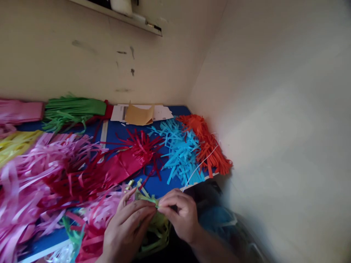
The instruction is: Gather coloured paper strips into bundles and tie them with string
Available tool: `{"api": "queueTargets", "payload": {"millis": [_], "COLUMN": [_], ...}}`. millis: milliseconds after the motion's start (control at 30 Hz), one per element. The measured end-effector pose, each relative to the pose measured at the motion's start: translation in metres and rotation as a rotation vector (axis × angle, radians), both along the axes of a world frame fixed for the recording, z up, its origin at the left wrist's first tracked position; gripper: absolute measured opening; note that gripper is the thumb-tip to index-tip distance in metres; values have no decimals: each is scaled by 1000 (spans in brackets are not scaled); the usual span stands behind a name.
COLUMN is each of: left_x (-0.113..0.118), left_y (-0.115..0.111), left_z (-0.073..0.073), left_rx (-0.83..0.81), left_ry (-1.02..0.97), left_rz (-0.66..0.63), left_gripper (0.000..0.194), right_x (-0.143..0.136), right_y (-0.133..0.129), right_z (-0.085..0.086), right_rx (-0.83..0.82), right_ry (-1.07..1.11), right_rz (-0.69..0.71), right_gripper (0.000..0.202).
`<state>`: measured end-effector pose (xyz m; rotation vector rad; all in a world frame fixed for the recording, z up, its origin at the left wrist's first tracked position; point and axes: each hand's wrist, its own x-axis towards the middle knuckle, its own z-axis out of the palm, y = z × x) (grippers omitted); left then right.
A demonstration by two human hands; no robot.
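My left hand (pixel 130 221) and my right hand (pixel 179 213) meet at the front edge of the table, both closed in a pinch. Between the fingertips is a yellow-green tassel (pixel 157 232) of thin strips, gathered at its top. Its loose strips hang below the hands, and a few stick up behind them. A thin white string (pixel 203 160) runs from behind my right hand towards the orange fringe. Close to my left hand lie pink strips (pixel 105 204), partly covered by it.
On the blue table (pixel 150 186) lie crimson fringe (pixel 126 164), light blue fringe (pixel 181 146), orange fringe (pixel 205 142), green fringe (pixel 79 106) and a large pink pile (pixel 27 182). Brown card (pixel 139 114) sits at the back. A wall (pixel 287 128) closes off the right; a shelf (pixel 128 20) hangs above.
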<state>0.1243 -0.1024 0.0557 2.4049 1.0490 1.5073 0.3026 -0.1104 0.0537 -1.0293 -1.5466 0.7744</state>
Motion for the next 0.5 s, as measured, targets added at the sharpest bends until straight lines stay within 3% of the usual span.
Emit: {"api": "queueTargets", "payload": {"millis": [233,500], "left_x": [7,8], "left_y": [3,8], "left_z": [-4,-4], "left_rx": [-121,-134], "left_ry": [-37,-37], "left_rz": [-6,-27], "left_gripper": [7,7], "right_x": [4,5], "right_y": [-1,5], "right_z": [-1,-3], "right_rx": [-30,-31], "right_ry": [6,0], "right_rz": [38,45], "right_gripper": [8,7]}}
